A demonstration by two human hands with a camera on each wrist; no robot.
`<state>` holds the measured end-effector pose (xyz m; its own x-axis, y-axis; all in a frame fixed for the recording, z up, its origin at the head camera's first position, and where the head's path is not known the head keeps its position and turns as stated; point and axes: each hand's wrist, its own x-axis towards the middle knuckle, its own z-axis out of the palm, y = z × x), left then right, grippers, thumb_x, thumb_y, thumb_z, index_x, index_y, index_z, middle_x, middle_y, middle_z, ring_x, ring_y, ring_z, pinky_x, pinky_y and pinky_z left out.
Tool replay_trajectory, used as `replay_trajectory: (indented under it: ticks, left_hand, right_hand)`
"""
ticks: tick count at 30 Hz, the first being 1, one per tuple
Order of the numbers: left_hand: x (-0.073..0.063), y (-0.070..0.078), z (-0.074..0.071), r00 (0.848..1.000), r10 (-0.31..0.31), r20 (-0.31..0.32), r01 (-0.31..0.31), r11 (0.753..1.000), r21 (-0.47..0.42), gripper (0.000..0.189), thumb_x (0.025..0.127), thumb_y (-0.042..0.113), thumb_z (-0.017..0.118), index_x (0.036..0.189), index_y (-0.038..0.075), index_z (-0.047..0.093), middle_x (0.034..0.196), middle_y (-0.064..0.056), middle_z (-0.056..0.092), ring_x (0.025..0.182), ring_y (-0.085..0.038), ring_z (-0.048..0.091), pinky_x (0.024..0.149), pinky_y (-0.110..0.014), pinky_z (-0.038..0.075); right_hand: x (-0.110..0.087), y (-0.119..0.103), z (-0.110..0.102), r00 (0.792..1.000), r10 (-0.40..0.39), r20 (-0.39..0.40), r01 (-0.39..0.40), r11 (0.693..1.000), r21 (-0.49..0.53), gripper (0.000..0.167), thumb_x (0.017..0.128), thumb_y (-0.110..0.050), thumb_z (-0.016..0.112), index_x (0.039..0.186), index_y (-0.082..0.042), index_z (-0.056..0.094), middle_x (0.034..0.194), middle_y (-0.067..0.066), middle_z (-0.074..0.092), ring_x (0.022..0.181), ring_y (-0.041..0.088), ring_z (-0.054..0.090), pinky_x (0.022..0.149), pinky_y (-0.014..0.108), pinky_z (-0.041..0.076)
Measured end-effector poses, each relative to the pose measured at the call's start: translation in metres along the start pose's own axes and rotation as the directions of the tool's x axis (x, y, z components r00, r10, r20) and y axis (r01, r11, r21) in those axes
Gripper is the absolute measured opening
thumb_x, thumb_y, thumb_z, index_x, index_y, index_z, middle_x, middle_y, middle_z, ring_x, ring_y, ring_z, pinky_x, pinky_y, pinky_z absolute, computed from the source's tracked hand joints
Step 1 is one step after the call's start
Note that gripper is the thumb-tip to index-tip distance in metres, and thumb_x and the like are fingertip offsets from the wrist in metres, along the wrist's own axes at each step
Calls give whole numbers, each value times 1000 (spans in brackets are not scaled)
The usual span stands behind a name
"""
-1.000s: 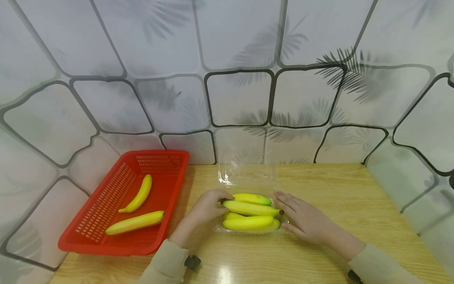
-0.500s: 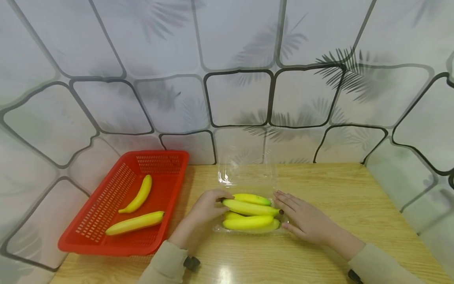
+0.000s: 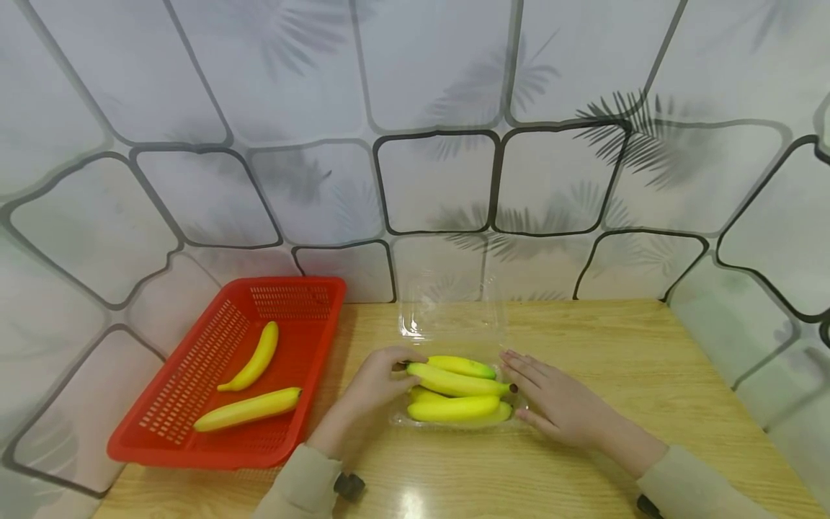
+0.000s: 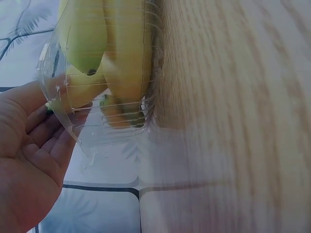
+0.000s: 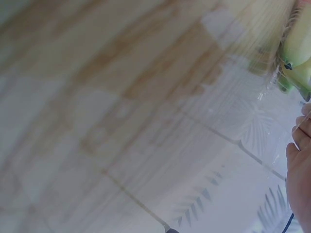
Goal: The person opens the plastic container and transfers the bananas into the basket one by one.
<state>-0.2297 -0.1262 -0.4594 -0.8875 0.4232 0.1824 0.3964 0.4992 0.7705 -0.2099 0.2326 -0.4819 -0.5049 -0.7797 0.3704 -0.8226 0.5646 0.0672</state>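
A clear plastic clamshell box (image 4: pixel 92 141) with several yellow bananas stands on the table, its lid (image 3: pixel 450 313) raised at the back. On top of the other bananas lies one banana (image 3: pixel 454 380) that slants slightly down to the right. My left hand (image 3: pixel 378 380) pinches this banana's left end between thumb and fingers at the box's left side. Flat against the right side, near the banana's dark tip, is my right hand (image 3: pixel 560 404), fingers straight. One banana (image 3: pixel 467 366) lies behind it and another (image 3: pixel 454 409) in front. The right wrist view catches only part of the right hand.
A red perforated basket (image 3: pixel 327 346) stands left of the box. Inside it lie a curved banana (image 3: pixel 256 357) and a straighter banana (image 3: pixel 246 411). A patterned wall (image 3: pixel 434 180) rises behind the wooden table (image 3: pixel 603 331).
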Motion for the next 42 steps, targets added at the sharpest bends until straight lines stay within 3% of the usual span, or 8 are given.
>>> replay_trajectory:
  ticks: [5, 17, 29, 42]
  left_hand:
    - [-2, 0, 1, 1000, 17, -10, -17, 1000, -18, 28, 94, -3, 76, 122, 0, 76, 123, -16, 76, 112, -30, 72, 100, -38, 63]
    - [-6, 3, 1, 999, -8, -32, 5, 996, -91, 29, 95, -1, 75, 125, 1, 74, 125, -14, 75, 115, -29, 71, 103, -41, 61]
    - [-6, 8, 1, 996, -13, -83, 5, 995, -103, 29, 96, 0, 76, 124, 1, 75, 124, -12, 76, 115, -29, 71, 103, -42, 61]
    - [-10, 26, -3, 983, 39, -178, -46, 998, -39, 30, 91, -3, 80, 120, 0, 76, 121, -15, 78, 111, -31, 73, 98, -45, 64]
  right_hand:
    - [-1, 0, 1, 1000, -1, -1, 1, 1000, -5, 68, 98, -31, 72, 152, 4, 51, 163, 22, 47, 145, 38, 51, 134, 18, -2]
    - [-1, 0, 2, 1000, 2, -6, -2, 1000, -7, 68, 97, -31, 73, 152, 3, 51, 163, 22, 47, 145, 38, 51, 134, 19, -2]
    - [0, 0, 1, 1000, 4, 4, -4, 1000, -17, 67, 99, -31, 71, 153, 3, 51, 163, 23, 47, 146, 38, 50, 134, 19, -2]
    - [-1, 0, 1, 1000, 1, 1, -1, 1000, -23, 72, 98, -30, 73, 157, 2, 46, 163, 23, 47, 146, 38, 50, 135, 20, -1]
